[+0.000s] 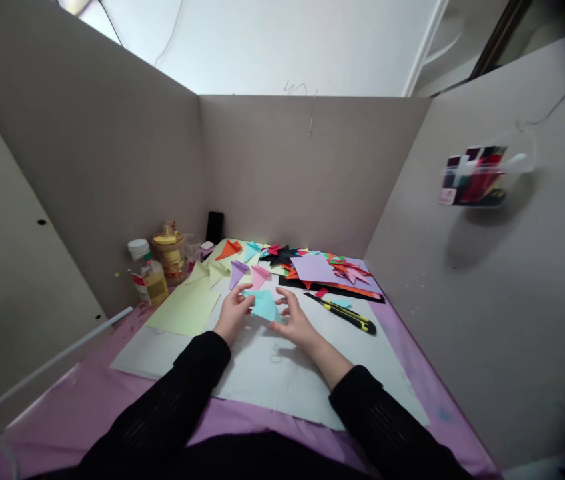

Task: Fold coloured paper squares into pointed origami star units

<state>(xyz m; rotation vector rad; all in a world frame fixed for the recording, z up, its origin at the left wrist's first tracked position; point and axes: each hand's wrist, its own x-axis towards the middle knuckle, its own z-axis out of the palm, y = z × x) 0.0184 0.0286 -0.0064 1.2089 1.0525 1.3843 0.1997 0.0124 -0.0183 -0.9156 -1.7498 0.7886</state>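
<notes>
Ctr frame: L hand [233, 313] pinching blue paper [265, 305]; R hand [296, 324] half-open alongside, contact unclear. Pinch lightly, edges flush.

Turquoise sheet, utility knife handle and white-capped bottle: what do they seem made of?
Turquoise sheet: likely matte paper, by its thin, crisp edges. Utility knife handle: probably plastic, smooth black with yellow. White-capped bottle: clear plastic or glass; yellowish contents show through.

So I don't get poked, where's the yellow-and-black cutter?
In the head view, the cutter lies on the white paper, right of the person's right hand, just in front of the stacked coloured sheets.
</notes>
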